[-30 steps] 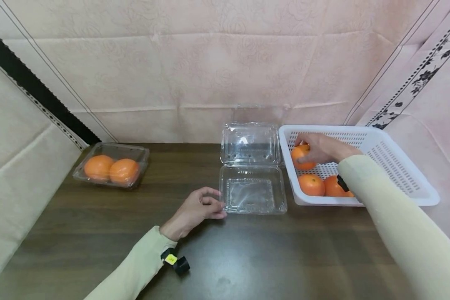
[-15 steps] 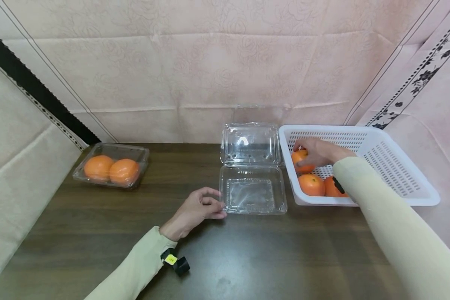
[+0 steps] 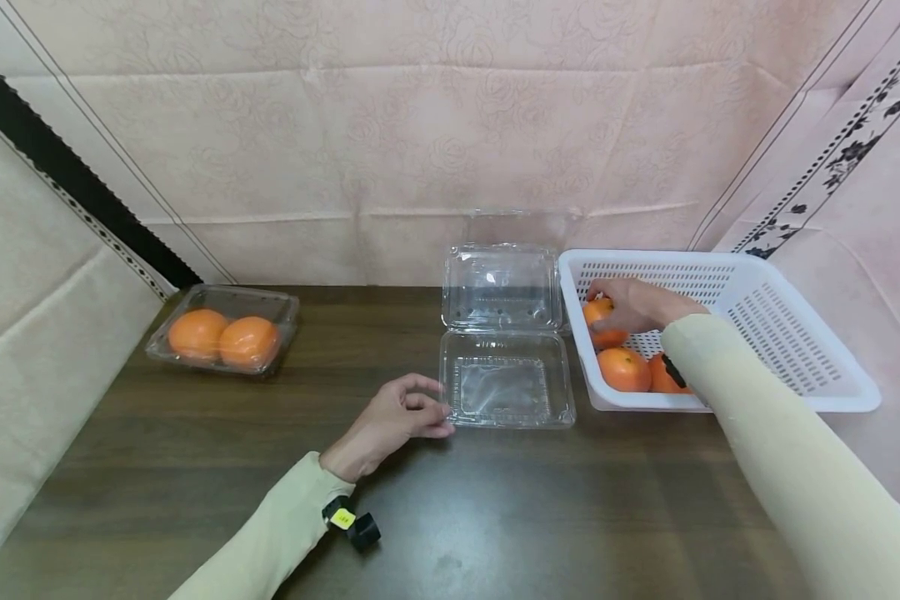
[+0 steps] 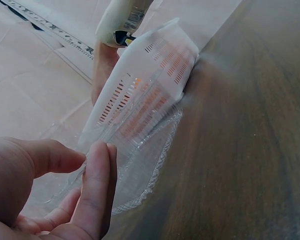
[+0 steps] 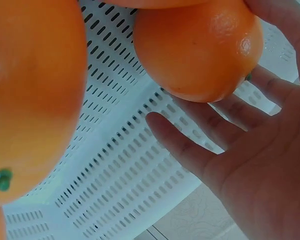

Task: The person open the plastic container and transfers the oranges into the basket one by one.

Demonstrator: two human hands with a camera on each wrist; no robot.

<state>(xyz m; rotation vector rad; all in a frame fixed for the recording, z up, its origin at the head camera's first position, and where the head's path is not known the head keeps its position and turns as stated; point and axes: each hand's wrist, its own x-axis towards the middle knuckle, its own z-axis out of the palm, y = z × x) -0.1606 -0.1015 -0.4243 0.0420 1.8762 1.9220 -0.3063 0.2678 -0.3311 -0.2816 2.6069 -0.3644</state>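
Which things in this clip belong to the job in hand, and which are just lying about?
Seemingly in the job:
Held orange, in the grasp of the right hand
White basket around it, with the other oranges
Open clear container, edge pinched by the left hand

Apparently just there:
Clear container at far left with two oranges, untouched
Pink cloth backdrop

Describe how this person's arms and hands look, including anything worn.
Left sleeve and right sleeve are long, plain and pale yellow-green. Left hand and right hand are ungloved. The left wrist wears a small black device with a yellow label, its marking too small to read. A black wrist piece shows partly on the right.
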